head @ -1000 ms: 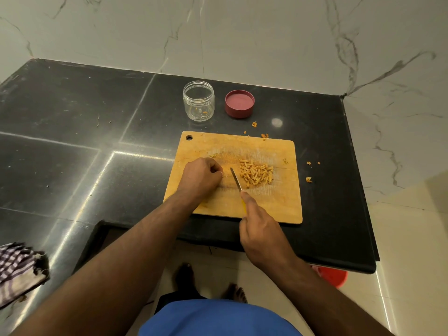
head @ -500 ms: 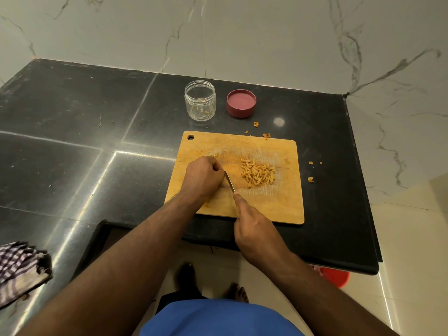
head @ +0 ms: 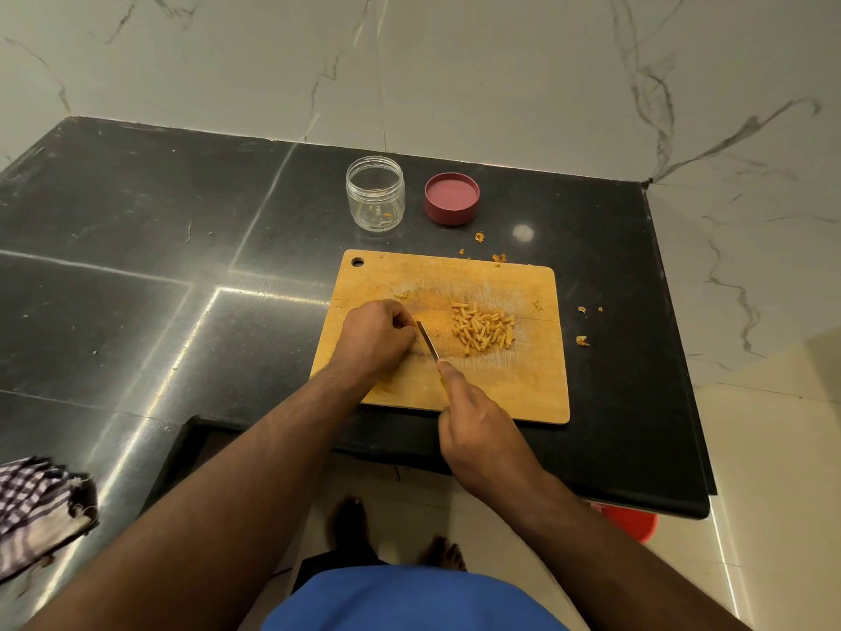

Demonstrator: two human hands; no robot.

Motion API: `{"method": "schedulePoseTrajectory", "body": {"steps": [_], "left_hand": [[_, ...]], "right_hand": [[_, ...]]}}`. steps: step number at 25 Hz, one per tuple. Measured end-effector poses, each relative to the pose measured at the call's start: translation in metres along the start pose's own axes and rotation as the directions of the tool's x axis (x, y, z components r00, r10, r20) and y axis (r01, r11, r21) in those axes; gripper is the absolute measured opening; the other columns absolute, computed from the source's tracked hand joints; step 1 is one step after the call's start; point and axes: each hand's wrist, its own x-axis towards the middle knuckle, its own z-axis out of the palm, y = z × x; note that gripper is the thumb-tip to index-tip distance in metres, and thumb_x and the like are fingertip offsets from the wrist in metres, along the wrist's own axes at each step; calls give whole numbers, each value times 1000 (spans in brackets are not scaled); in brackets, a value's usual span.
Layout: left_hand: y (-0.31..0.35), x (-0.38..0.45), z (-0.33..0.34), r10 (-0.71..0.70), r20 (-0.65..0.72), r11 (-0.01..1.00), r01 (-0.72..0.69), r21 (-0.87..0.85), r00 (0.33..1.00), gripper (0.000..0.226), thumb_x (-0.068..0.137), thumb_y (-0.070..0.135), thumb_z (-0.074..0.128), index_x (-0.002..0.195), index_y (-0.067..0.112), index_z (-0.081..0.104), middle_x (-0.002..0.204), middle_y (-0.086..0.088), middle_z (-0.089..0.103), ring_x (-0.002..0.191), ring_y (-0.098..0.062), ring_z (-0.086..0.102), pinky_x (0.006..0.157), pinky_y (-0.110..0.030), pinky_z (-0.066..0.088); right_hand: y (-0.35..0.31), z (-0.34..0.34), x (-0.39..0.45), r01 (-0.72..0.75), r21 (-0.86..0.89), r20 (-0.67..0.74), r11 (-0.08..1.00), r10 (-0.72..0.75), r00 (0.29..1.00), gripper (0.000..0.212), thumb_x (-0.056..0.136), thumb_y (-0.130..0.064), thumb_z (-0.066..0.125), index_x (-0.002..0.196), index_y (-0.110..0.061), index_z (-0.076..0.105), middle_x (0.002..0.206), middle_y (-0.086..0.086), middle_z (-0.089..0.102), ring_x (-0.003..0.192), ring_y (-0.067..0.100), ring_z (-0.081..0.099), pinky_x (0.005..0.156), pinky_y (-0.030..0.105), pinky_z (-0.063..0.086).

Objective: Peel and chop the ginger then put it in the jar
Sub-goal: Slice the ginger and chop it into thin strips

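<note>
- Left hand curled up on the wooden cutting board, middle of the frame, fingers bunched tight. Likely pinning a bit of ginger under them, but that bit hidden, so cannot tell for sure.
- Right hand just below, fingers wrapped round the knife handle, thin blade pointing up and left, tip right beside the left fingers.
- Pile of cut ginger sticks lying on the board, just right of the blade.
- Clear jar standing open above the board on the black surface, nearly bare inside, only a tiny orange speck or two. Pink lid lying just beside the jar, to the right.
- Small ginger scraps scattered on the surface near the board's top and right edges.
- Could go wrong: blade so close to the left fingers, so a slip or a quick chop might nick a fingertip.
- Could go wrong: little sticks might roll off the board and join the scraps when scooped toward the jar.
- Could go wrong: jar mouth small, so bits might spill beside it.
</note>
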Motion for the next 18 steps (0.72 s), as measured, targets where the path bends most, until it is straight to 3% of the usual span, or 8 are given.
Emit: {"method": "schedulePoseTrajectory", "body": {"steps": [5, 10, 12, 18], "left_hand": [[3, 1, -2, -5, -1, 1000, 5, 12, 1000, 7, 90, 18, 65, 87, 23, 69, 84, 7, 66, 73, -7, 56, 54, -17, 37], [2, 0, 0, -2, 7, 1000, 2, -6, 1000, 6, 92, 19, 64, 93, 21, 70, 88, 6, 66, 78, -9, 58, 57, -16, 39], [-1, -1, 0, 18, 6, 1000, -18, -6, 1000, 7, 93, 20, 65, 97, 20, 72, 90, 6, 66, 81, -8, 58, 58, -15, 38], [-2, -3, 2, 14, -37, 1000, -14, -7, 999, 11, 94, 20, 66, 99, 17, 76, 87, 7, 66, 76, -8, 55, 56, -13, 34]], "right_hand": [[0, 1, 13, -62, -60, 91, 996, 68, 994, 58, 102, -17, 33, 156, -26, 15, 114, 6, 57, 88, 22, 55, 77, 41, 49], [3, -1, -20, -39, -82, 59, 996, 44, 997, 55, 104, -19, 35, 156, -26, 18, 114, -1, 55, 76, 11, 51, 64, 27, 44], [4, -3, -25, -6, -64, 25, 998, 8, 1000, 50, 105, -18, 36, 154, -20, 26, 118, -1, 56, 79, 12, 54, 66, 28, 48], [5, 1, -1, 6, -23, 9, 1000, -6, 1000, 55, 103, -17, 37, 155, -20, 23, 111, 2, 57, 83, 15, 52, 74, 35, 47]]}}
